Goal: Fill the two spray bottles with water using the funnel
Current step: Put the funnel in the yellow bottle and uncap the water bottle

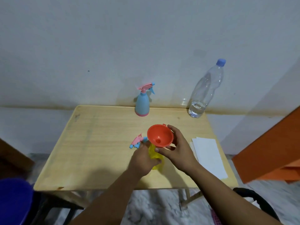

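Funnel (160, 135) being seated on the yellow spray bottle (156, 158); no pouring yet, by the look of it.
Left hand (142, 161) fingers wrap the yellow bottle; right hand (180, 151) fingers cup the funnel above its neck. Its spray head (138, 141) lies just beyond the left fingers. The blue spray bottle (142, 103), still capped, and the water bottle (205, 90), nearly empty, stand well beyond on the counter (97, 143).

Plain home room: small wooden folding table (100, 143) against bare white wall (113, 46), marble-pattern floor (154, 207).
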